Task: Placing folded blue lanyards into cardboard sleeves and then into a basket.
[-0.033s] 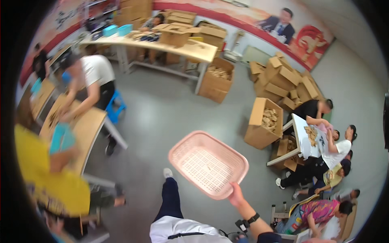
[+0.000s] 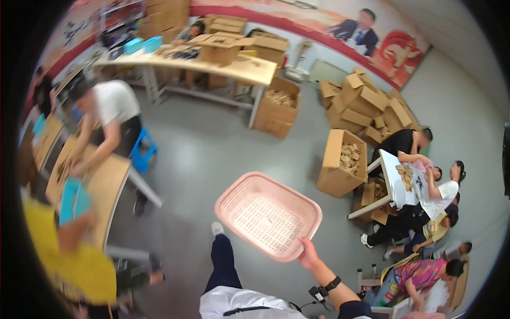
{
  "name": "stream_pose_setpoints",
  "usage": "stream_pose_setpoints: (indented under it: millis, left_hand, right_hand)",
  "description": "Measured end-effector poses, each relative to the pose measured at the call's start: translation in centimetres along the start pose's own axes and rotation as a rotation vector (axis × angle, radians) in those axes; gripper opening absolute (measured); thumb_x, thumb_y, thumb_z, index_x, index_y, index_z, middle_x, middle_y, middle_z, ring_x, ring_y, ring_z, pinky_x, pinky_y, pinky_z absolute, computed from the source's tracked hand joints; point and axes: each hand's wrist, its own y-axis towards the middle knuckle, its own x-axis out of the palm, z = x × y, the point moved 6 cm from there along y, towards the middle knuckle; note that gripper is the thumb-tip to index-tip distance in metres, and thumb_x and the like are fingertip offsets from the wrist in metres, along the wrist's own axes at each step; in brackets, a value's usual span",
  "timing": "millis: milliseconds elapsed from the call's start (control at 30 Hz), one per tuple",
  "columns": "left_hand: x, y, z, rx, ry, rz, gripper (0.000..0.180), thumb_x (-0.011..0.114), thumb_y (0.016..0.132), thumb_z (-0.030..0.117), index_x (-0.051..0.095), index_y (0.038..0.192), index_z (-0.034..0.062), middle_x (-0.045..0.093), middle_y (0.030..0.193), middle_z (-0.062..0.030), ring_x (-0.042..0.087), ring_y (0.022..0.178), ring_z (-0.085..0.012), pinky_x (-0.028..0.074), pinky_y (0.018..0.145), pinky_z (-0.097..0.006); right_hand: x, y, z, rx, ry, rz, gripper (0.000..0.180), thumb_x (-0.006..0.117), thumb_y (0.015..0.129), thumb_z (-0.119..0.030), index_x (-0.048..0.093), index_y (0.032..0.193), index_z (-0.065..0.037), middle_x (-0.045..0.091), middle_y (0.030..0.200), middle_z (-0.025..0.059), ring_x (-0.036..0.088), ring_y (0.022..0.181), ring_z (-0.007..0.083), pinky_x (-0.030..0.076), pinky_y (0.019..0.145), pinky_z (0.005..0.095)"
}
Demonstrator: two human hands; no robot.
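My right hand point(image 2: 308, 253) grips the near right rim of a shallow pink plastic basket point(image 2: 226, 201) with a slotted, perforated bottom. The fingers close round the rim, partly hidden by it. The basket hangs in the air over the grey floor, ahead of my body, its open top facing up. Apart from a small speck on its bottom, I see nothing inside. A dark band circles my right wrist. No part of my left hand shows.
On the left, people work at a wooden table point(image 2: 109, 189) with a light-blue bin point(image 2: 74, 199) and a blue stool point(image 2: 142, 151). A long table point(image 2: 241, 72) stands ahead. Cartons of brown pieces point(image 2: 330, 183) and a white table point(image 2: 390, 167) with people are right.
The view has turned slightly to the right, so the far tables sit further left. The basket stays in my right hand, at nearly the same place.
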Motion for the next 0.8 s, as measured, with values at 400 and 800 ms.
stream_pose_setpoints:
  millis: [400, 800]
  left_hand:
    - [-67.4, 44.0, 56.6, 0.508, -0.548, 0.434, 0.026, 0.055, 0.093, 0.021, 0.062, 0.099, -0.0025, 0.068, 0.087, -0.0128, 0.065, 0.084, -0.0203, 0.050, 0.076, -0.033]
    - [-92.3, 65.9, 59.2, -0.083, -0.807, 0.496, 0.025, 0.057, 0.091, 0.023, 0.063, 0.106, 0.0037, 0.069, 0.099, -0.0152, 0.067, 0.091, -0.0258, 0.051, 0.079, -0.035]
  right_hand:
    - [41.0, 45.8, -17.0, 0.107, -0.206, -0.140, 0.056, 0.055, 0.088, -0.018, 0.039, 0.139, -0.001, 0.051, 0.137, 0.0105, 0.050, 0.124, 0.0252, 0.039, 0.107, 0.0401]
    - [95.9, 88.7, -21.8, 0.319, -0.402, -0.529, 0.059, 0.052, 0.085, -0.022, 0.039, 0.139, -0.002, 0.050, 0.137, 0.0125, 0.049, 0.125, 0.0273, 0.039, 0.106, 0.0406]
